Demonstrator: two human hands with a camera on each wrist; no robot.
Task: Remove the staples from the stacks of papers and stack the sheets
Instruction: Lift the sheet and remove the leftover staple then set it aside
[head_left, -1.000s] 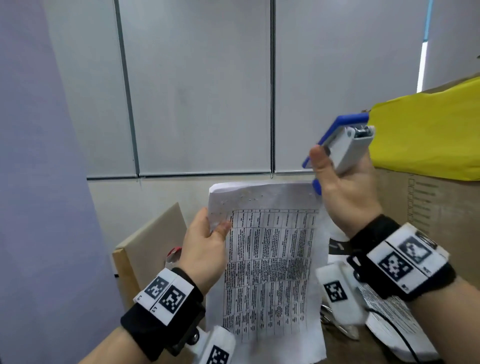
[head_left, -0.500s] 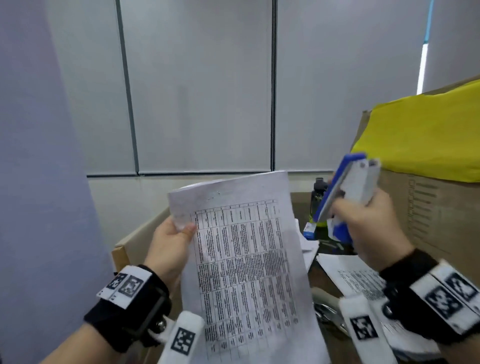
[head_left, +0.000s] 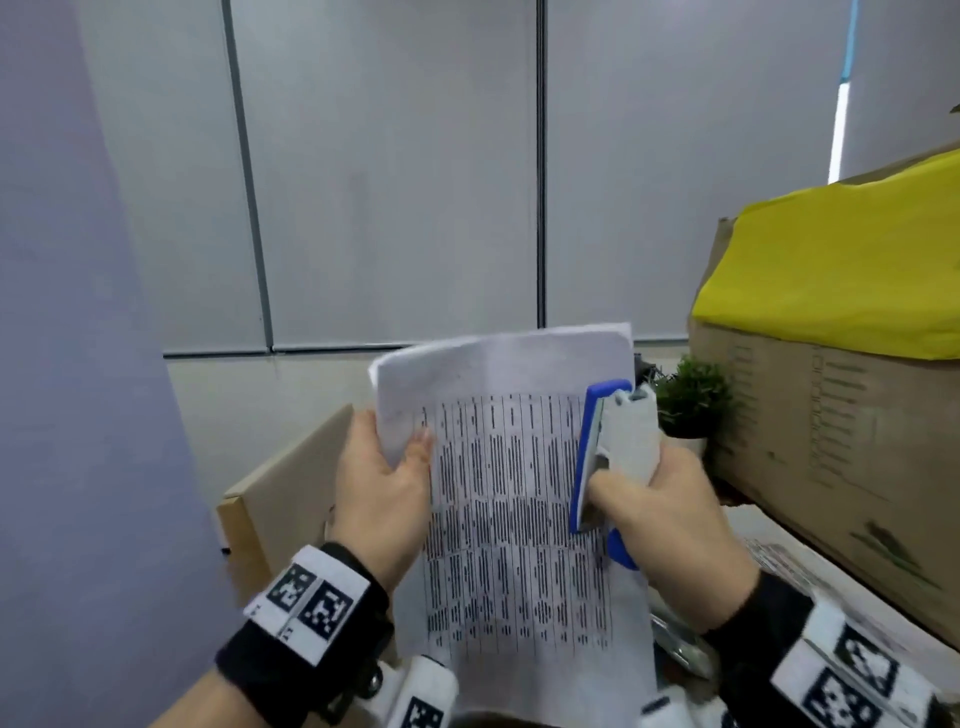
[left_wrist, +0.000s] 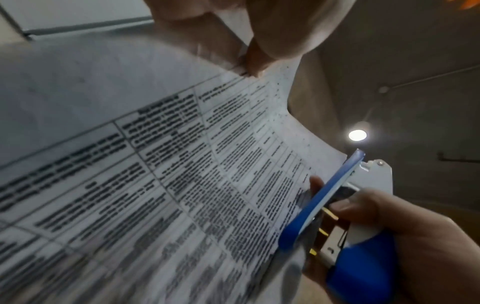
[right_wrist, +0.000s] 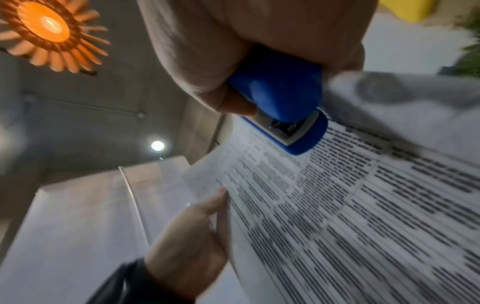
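Observation:
A printed sheet of paper (head_left: 514, 499) with a dense table is held upright in front of me. My left hand (head_left: 384, 483) pinches its upper left corner, thumb on the front. In the left wrist view the paper (left_wrist: 155, 164) curves away from the pinching fingertips (left_wrist: 254, 65). My right hand (head_left: 670, 514) grips a blue and white stapler (head_left: 613, 447), held upright against the sheet's right edge. The right wrist view shows the stapler (right_wrist: 285, 115) in my fist, its blue end over the paper (right_wrist: 337, 205). No staple is visible.
A cardboard box (head_left: 831, 447) with a yellow cover (head_left: 841, 275) stands at the right. A small green plant (head_left: 691, 400) sits beside it. More printed sheets (head_left: 779, 561) lie on the desk at the lower right. A beige board (head_left: 280, 493) leans at the left.
The right hand has come down and left with the stapler, from above the sheet to its right edge. The left hand has shifted the paper, which now stands straighter.

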